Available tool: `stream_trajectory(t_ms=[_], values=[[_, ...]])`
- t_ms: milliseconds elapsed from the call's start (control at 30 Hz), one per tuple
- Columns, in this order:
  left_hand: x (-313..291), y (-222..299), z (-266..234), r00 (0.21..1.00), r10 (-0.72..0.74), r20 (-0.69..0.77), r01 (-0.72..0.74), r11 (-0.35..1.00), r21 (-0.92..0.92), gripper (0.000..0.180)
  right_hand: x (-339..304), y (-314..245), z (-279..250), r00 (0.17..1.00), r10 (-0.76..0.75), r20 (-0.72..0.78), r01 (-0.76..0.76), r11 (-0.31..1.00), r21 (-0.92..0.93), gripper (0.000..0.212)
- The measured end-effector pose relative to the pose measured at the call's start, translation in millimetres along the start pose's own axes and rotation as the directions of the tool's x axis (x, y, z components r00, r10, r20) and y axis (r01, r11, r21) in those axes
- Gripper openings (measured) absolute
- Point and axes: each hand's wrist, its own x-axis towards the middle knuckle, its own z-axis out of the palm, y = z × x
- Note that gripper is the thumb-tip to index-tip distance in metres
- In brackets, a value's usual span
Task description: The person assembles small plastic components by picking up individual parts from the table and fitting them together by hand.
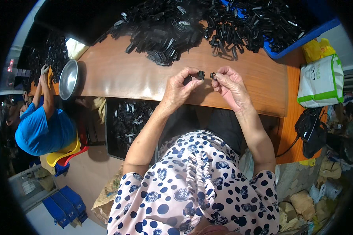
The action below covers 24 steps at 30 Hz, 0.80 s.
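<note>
In the head view, a small, black, blocky piece that looked like moulded plastic (201,75) sat at the tips of the left hand (179,87). Its outline was uneven, with notched edges, and its surface was dark with only faint highlights. The hand was curled, thumb and index finger closed in a pinch on the piece, which stuck out past the fingertips toward the right. Another dark patch showed inside the curl of the fingers; whether it belonged to the same piece could not be told.

A smaller black, stubby piece, apparently plastic too (213,76), was pinched between the thumb and fingers of the right hand (232,88), its exposed end pointing left. The fingers hid most of its shape. The two pieces faced each other, near but apart, with a narrow gap between them.

Both were held above the brown wood-toned counter (113,74), a little in from its front edge and nearer its right end than its left. Beyond them, toward the far edge, lay a heap of loose black plastic parts (164,37). A blue plastic tray (302,41) holding similar parts stood by the far right corner, and a round silver metal bowl (68,80) rested at the front edge toward the left.
</note>
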Motion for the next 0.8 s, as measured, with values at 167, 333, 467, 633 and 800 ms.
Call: stream_trajectory(t_ms=[167, 333, 467, 633, 800], values=[[-4.3, 11.3, 2.0, 0.978, 0.207, 0.03, -0.208, 0.955, 0.21, 0.026, -3.5, 0.9, 6.6, 0.999, 0.013, 0.037, -0.013, 1.0, -0.001, 0.013], [-8.2, 17.5, 4.1, 0.953, 0.297, 0.062, -0.302, 0.909, 0.287, 0.025, -6.1, 4.3, 7.1, 0.999, 0.005, 0.032, -0.005, 1.0, -0.025, 0.013], [-9.3, 19.8, 2.5, 0.938, 0.334, 0.088, -0.344, 0.877, 0.337, 0.025, -10.3, -4.7, 7.0, 0.997, 0.028, 0.069, -0.018, 0.989, -0.148, 0.014], [-14.5, 22.3, 0.9, 0.908, 0.39, 0.154, -0.419, 0.841, 0.342, 0.022, -12.7, -25.4, 9.4, 0.964, 0.261, 0.057, -0.2, 0.843, -0.499, 0.022], [-23.4, 30.4, 1.5, 0.911, 0.359, 0.202, -0.412, 0.796, 0.443, 0.02, -10.6, -23.0, 1.1, 0.918, 0.392, 0.052, -0.321, 0.816, -0.482, 0.013]])
